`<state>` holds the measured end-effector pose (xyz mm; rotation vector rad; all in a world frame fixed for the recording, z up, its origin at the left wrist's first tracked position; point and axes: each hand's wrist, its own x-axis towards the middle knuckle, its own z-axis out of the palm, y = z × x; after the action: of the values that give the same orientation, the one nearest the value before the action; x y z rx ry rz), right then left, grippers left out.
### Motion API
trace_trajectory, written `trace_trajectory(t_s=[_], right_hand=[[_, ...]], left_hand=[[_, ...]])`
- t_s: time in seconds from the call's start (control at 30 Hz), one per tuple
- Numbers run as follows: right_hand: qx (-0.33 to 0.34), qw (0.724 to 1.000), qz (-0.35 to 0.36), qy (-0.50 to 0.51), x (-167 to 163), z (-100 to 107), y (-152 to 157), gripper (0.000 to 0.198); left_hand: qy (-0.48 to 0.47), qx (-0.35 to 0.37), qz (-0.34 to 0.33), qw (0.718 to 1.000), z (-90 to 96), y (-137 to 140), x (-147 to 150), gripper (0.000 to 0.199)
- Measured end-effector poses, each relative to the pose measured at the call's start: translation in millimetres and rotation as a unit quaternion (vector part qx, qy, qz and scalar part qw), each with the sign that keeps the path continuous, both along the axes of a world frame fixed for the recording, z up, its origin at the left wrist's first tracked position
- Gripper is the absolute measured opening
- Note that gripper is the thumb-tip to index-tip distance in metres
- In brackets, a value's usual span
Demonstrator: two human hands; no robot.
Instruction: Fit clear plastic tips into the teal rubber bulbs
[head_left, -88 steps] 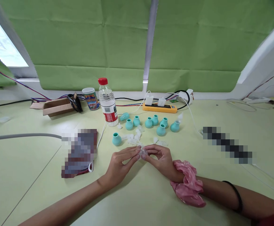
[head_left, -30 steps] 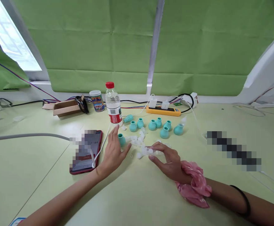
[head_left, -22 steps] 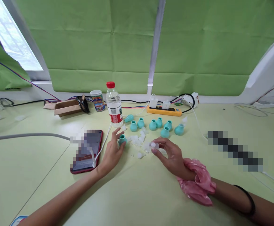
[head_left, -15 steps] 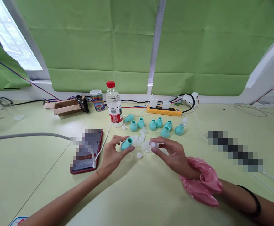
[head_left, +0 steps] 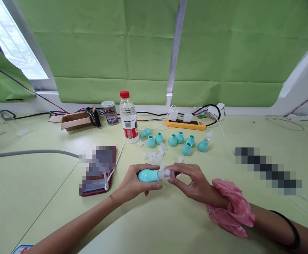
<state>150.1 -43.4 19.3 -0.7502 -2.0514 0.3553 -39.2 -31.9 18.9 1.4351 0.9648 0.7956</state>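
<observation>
In my left hand a teal rubber bulb lies on its side, its neck pointing right, thumb and fingers wrapped around it. My right hand pinches a clear plastic nozzle piece between thumb and fingertips. The two parts meet at the bulb's mouth; how deep the nozzle sits is hard to see. Just beyond my hands lies a loose pile of translucent plastic pieces. Several teal bulbs stand behind the pile, mouths up. One bulb at the right end has a clear tip, and another bulb lies tipped over.
A water bottle with a red cap stands behind the bulbs, next to a can. Left of my hands is a phone with a white cable. An orange power strip, an opened cardboard box and cables line the wall.
Both hands have come together and nearer to me. The left hand has turned the bulb from mouth-up to sideways, and the right hand has brought the nozzle piece against its mouth.
</observation>
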Motion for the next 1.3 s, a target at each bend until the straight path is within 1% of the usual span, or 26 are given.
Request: trace_trajectory(t_s=[0.1, 0.23, 0.27, 0.33, 0.43, 0.5, 0.57, 0.63, 0.73, 0.8, 0.87, 0.93, 0.97, 1.03, 1.1, 1.13, 1.17, 1.2, 1.23, 1.3], right_hand=[[0.045, 0.998, 0.022, -0.035, 1.2, -2.4, 3.3, 0.020], [0.128, 0.985, 0.067, -0.090, 4.2, -7.2, 6.9, 0.023], [0.136, 0.984, 0.075, -0.092, 4.5, -8.1, 7.0, 0.023], [0.124, 0.987, 0.072, -0.076, 3.8, -9.2, 5.7, 0.024], [0.048, 0.998, 0.036, -0.025, 0.1, -9.7, 2.0, 0.022], [-0.025, 0.999, 0.023, 0.011, -2.5, -10.1, 0.2, 0.019], [-0.112, 0.993, 0.025, 0.041, -3.9, -10.8, 0.1, 0.017], [-0.207, 0.975, 0.036, 0.065, -3.8, -11.8, 1.7, 0.018], [-0.332, 0.936, 0.066, 0.094, -2.8, -13.9, 5.2, 0.023], [-0.385, 0.913, 0.087, 0.103, -3.2, -15.7, 6.0, 0.026], [-0.423, 0.893, 0.105, 0.110, -4.4, -17.2, 5.6, 0.028], [-0.440, 0.885, 0.106, 0.108, -5.2, -16.7, 6.4, 0.030], [-0.436, 0.889, 0.098, 0.102, -5.1, -15.4, 8.3, 0.031], [-0.392, 0.914, 0.062, 0.080, -3.5, -11.2, 16.6, 0.032], [-0.303, 0.952, -0.004, 0.048, -0.9, -6.6, 30.9, 0.033], [-0.252, 0.967, -0.044, 0.020, 0.4, -5.3, 39.3, 0.032], [-0.204, 0.975, -0.084, -0.019, 1.1, -4.8, 47.8, 0.030], [-0.172, 0.975, -0.117, -0.072, 1.3, -5.4, 55.6, 0.027], [-0.150, 0.970, -0.142, -0.131, 0.7, -6.9, 62.4, 0.025], [-0.130, 0.950, -0.167, -0.229, -2.3, -11.6, 72.3, 0.024]], left_hand=[[0.058, 0.001, -0.010, 0.998, -1.3, 0.3, -1.6, 0.036], [0.088, 0.016, -0.018, 0.996, -2.8, 1.4, -3.4, 0.032], [0.092, 0.021, -0.020, 0.995, -3.1, 1.0, -3.3, 0.032], [0.093, 0.025, -0.013, 0.995, -3.8, -0.7, -2.2, 0.033], [0.090, 0.050, 0.026, 0.994, -5.6, -4.5, 0.6, 0.033], [0.106, 0.105, 0.041, 0.988, -7.2, -6.2, 2.0, 0.029], [0.121, 0.182, 0.047, 0.975, -8.5, -6.6, 2.6, 0.024], [0.133, 0.243, 0.048, 0.960, -9.3, -6.1, 2.3, 0.021], [0.149, 0.294, 0.037, 0.943, -9.2, -4.9, 0.9, 0.022], [0.162, 0.319, 0.023, 0.934, -8.8, -4.5, 0.0, 0.023], [0.174, 0.335, 0.011, 0.926, -8.8, -4.3, -0.3, 0.024], [0.170, 0.335, 0.005, 0.927, -9.7, -3.9, 0.1, 0.024], [0.162, 0.326, 0.008, 0.932, -10.4, -3.6, 0.5, 0.024], [0.141, 0.294, 0.031, 0.945, -12.0, -2.7, 1.1, 0.023], [0.123, 0.257, 0.085, 0.955, -12.8, -1.2, 0.9, 0.021], [0.116, 0.238, 0.115, 0.957, -12.7, -0.2, 0.3, 0.020], [0.110, 0.219, 0.142, 0.959, -12.2, 0.9, -0.5, 0.020], [0.106, 0.197, 0.163, 0.961, -11.4, 2.1, -1.6, 0.020], [0.104, 0.176, 0.179, 0.962, -10.5, 3.4, -2.6, 0.021], [0.097, 0.142, 0.196, 0.965, -8.9, 5.8, -4.3, 0.025]])
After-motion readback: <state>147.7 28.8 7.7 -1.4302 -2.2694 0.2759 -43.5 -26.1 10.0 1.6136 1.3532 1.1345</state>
